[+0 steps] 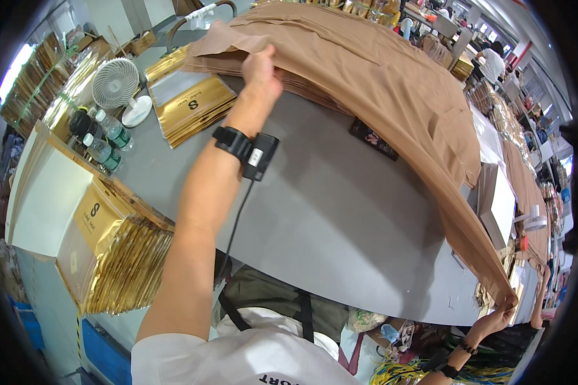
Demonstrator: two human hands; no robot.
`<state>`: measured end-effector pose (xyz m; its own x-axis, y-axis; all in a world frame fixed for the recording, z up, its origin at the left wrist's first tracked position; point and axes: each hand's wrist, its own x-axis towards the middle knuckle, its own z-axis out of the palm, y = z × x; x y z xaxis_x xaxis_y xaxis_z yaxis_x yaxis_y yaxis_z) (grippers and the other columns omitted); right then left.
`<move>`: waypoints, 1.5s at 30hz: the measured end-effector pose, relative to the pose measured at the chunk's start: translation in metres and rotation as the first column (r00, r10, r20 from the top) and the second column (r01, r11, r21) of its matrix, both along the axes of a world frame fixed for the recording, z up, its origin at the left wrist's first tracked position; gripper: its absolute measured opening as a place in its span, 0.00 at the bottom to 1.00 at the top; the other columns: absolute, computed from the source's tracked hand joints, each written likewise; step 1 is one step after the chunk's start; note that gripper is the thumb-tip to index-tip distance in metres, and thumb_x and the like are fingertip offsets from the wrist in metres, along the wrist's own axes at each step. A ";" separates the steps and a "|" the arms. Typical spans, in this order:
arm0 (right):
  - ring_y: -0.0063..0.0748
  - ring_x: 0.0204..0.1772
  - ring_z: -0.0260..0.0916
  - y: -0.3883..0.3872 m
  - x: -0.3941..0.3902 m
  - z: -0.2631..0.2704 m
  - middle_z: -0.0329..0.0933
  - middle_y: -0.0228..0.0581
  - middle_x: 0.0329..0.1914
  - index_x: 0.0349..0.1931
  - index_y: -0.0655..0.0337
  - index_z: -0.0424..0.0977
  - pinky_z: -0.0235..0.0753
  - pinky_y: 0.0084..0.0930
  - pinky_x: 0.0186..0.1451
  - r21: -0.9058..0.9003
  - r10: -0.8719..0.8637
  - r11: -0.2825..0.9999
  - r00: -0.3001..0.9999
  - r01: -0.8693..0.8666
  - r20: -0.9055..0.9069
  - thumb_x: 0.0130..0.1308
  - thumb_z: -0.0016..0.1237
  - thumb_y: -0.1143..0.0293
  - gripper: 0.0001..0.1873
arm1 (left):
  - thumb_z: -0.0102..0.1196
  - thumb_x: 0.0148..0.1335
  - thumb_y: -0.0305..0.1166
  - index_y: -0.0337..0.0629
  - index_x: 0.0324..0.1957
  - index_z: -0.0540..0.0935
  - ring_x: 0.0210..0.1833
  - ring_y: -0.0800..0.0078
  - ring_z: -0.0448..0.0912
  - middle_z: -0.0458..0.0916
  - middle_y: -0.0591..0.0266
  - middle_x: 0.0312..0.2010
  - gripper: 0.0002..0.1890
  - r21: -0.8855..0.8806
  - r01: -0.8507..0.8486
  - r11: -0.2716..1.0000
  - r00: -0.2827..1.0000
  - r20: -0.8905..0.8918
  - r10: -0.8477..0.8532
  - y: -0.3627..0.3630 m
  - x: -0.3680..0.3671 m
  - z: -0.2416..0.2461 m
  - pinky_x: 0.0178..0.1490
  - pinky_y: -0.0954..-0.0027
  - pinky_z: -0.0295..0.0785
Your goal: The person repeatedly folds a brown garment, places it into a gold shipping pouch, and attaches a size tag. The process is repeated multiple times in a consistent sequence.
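Observation:
A long sheet of brown fabric (414,120) stretches between my two hands above the grey table (313,192). My left hand (262,74) grips its near edge at the upper left. Far out at the lower right, my right hand (503,310) pinches a gathered corner, past the table's near edge. Beneath the sheet's left part lies a stack of folded brown fabric (313,89), its layered edges showing. A dark phone-like card (373,139) sits on the table, partly hidden under the cloth. Each wrist carries a strapped black device.
Left on the table are gold packaging bags (192,103), a white fan (115,84) and water bottles (103,151). More gold bags (125,269) stand lower left. A white box (498,207) stands at the right. Another person (491,62) works in the background.

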<state>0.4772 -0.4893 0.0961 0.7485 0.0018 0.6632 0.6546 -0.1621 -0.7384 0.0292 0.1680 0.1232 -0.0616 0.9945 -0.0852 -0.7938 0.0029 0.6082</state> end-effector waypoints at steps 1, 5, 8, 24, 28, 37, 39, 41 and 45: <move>0.29 0.60 0.73 -0.003 0.009 0.000 0.81 0.42 0.58 0.56 0.72 0.78 0.72 0.32 0.67 -0.008 -0.018 1.000 0.999 0.017 -0.039 0.81 0.50 0.61 0.20 | 0.63 0.66 0.27 0.42 0.52 0.81 0.51 0.63 0.80 0.81 0.61 0.49 0.13 0.013 -0.071 0.997 0.997 -0.026 0.072 0.013 -0.018 -0.005 0.53 0.56 0.79; 0.29 0.57 0.73 -0.018 0.053 -0.002 0.80 0.41 0.53 0.55 0.72 0.78 0.73 0.30 0.65 0.117 -0.015 0.993 0.991 0.031 -0.135 0.79 0.53 0.53 0.25 | 0.59 0.67 0.24 0.36 0.60 0.77 0.55 0.59 0.81 0.81 0.54 0.56 0.20 -0.119 -0.254 0.960 0.965 -0.090 0.245 0.056 -0.092 -0.033 0.56 0.55 0.81; 0.33 0.54 0.78 -0.033 0.100 0.002 0.81 0.44 0.57 0.57 0.74 0.77 0.77 0.32 0.62 0.245 -0.094 0.955 0.954 0.167 -0.284 0.78 0.55 0.58 0.23 | 0.59 0.65 0.21 0.28 0.67 0.71 0.62 0.54 0.80 0.79 0.47 0.62 0.28 -0.134 -0.404 0.905 0.901 -0.232 0.368 0.075 -0.156 -0.064 0.64 0.54 0.78; 0.36 0.42 0.83 0.292 -0.198 0.070 0.85 0.41 0.39 0.44 0.63 0.84 0.80 0.28 0.46 -0.674 0.877 0.320 0.477 -0.665 -0.054 0.61 0.56 0.85 0.12 | 0.67 0.68 0.37 0.34 0.46 0.89 0.32 0.83 0.78 0.86 0.66 0.28 0.15 0.438 0.225 0.870 0.398 -0.857 0.329 -0.075 -0.079 -0.039 0.38 0.74 0.74; 0.40 0.34 0.78 0.362 -0.259 0.076 0.83 0.44 0.34 0.70 0.51 0.74 0.79 0.34 0.43 -0.575 0.958 0.134 0.254 -0.807 -0.133 0.64 0.54 0.83 0.32 | 0.66 0.68 0.28 0.33 0.46 0.88 0.32 0.76 0.83 0.88 0.59 0.31 0.09 0.573 0.426 0.700 0.556 -0.776 0.297 -0.144 -0.025 -0.038 0.39 0.71 0.77; 0.29 0.36 0.82 0.392 -0.246 0.085 0.85 0.45 0.34 0.46 0.63 0.84 0.81 0.28 0.44 -0.520 0.925 0.275 0.371 -0.809 -0.088 0.63 0.53 0.81 0.12 | 0.60 0.64 0.23 0.42 0.50 0.89 0.40 0.55 0.86 0.89 0.51 0.42 0.13 0.524 0.439 0.729 0.368 -0.846 0.386 -0.191 -0.001 -0.076 0.45 0.61 0.80; 0.20 0.39 0.78 0.376 -0.221 0.105 0.85 0.36 0.34 0.47 0.62 0.83 0.79 0.25 0.42 -0.470 0.819 0.553 0.553 -0.688 0.153 0.71 0.55 0.75 0.08 | 0.61 0.64 0.24 0.42 0.51 0.89 0.43 0.57 0.88 0.89 0.54 0.44 0.14 0.541 0.310 0.782 0.086 -0.835 0.543 -0.182 -0.013 -0.090 0.48 0.62 0.80; 0.17 0.44 0.77 0.360 -0.181 0.147 0.83 0.29 0.43 0.53 0.65 0.81 0.76 0.15 0.47 -0.273 0.802 0.587 0.500 -0.763 0.327 0.80 0.48 0.71 0.11 | 0.60 0.62 0.27 0.47 0.50 0.90 0.46 0.51 0.87 0.89 0.54 0.46 0.15 0.403 0.235 0.885 0.018 -0.912 0.410 -0.175 -0.027 -0.105 0.51 0.57 0.80; 0.22 0.40 0.78 0.268 -0.106 0.226 0.84 0.37 0.41 0.50 0.68 0.80 0.78 0.20 0.43 0.141 0.456 0.815 0.772 -0.562 0.443 0.78 0.48 0.68 0.12 | 0.59 0.60 0.28 0.45 0.47 0.91 0.44 0.46 0.87 0.89 0.50 0.41 0.14 0.316 0.292 0.903 0.121 -0.949 0.292 -0.169 -0.054 -0.114 0.49 0.57 0.82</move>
<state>0.3717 -0.2215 0.3220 0.3799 0.1054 0.9190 0.8159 0.4299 -0.3866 -0.0251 -0.0015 0.0089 0.2019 0.9067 0.3702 0.4819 -0.4210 0.7684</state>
